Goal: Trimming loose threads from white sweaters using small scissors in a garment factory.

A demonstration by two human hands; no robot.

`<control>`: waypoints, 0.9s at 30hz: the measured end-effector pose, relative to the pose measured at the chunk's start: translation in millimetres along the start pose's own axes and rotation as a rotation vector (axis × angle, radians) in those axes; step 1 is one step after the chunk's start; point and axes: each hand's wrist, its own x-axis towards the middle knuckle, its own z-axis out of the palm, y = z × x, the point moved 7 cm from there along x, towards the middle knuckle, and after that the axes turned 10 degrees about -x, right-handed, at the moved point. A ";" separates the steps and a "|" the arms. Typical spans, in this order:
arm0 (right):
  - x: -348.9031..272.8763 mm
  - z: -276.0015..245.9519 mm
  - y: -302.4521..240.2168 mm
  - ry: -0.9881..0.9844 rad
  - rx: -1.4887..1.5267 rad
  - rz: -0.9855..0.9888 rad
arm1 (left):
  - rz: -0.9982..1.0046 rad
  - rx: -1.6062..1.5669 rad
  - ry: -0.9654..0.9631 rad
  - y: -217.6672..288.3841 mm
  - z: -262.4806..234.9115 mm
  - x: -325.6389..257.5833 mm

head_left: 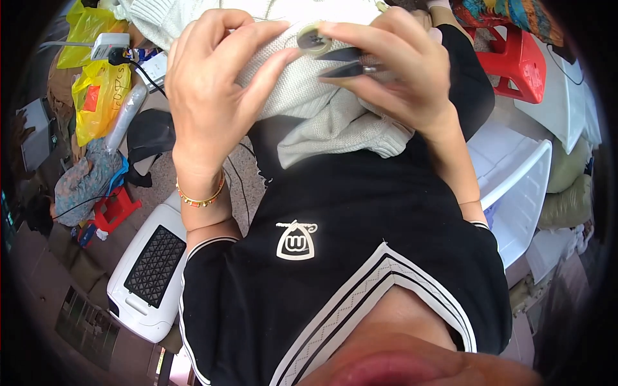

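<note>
Round dark btn (314,41) is held up at 12 o'clock, over cream knit (328,122), R. hand (402,71) fingertip at its rim; dark snips (341,69) are gripped in R. fingers. L. hand (209,90) is poised at btn's edge, thumb & index curved; firm grip can't be told. Around: red stool (524,71) at 2, white bin (524,193) at 3, white unit w/ black grille (122,287) at 8, yellow bag (96,100) at 10, speckled floor (166,170) at 9.

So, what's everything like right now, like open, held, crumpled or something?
Cream knitted garment: bunched up
Round button: tilted; can't tell if it's sewn on
Black tool: two prongs apart, blurred
Left hand: finger and thumb apart, grip unclear
Right hand: holding the black tool
White bin: open-topped
Lower yellow bag: crumpled
Bracelet: worn
</note>
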 end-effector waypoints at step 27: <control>-8.8 28.5 52.5 0.073 0.486 0.432 | -0.063 -0.296 0.326 5.1 16.6 12.5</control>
